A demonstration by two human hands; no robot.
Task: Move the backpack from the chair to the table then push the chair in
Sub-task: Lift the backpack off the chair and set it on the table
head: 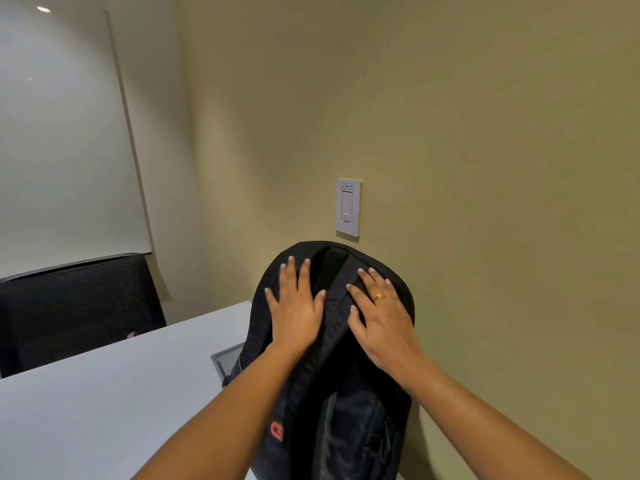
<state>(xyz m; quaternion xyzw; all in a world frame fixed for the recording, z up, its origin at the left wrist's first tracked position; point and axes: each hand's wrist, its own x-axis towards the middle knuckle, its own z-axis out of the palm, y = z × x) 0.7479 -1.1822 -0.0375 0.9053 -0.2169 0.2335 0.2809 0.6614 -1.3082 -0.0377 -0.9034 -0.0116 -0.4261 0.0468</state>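
A black backpack [349, 403] with a small red logo stands upright on the white table [104, 393], at its right end close to the wall. My left hand [296, 306] lies flat on the upper left of the backpack, fingers spread. My right hand [381, 317], wearing a gold ring, lies flat on the upper right, fingers spread too. Neither hand curls around a strap or handle. A black mesh chair [76, 306] stands at the far side of the table on the left.
A beige wall with a white light switch [348, 206] rises right behind the backpack. A whiteboard [62, 133] hangs on the left wall. A grey cable hatch [228, 360] is set into the table beside the backpack.
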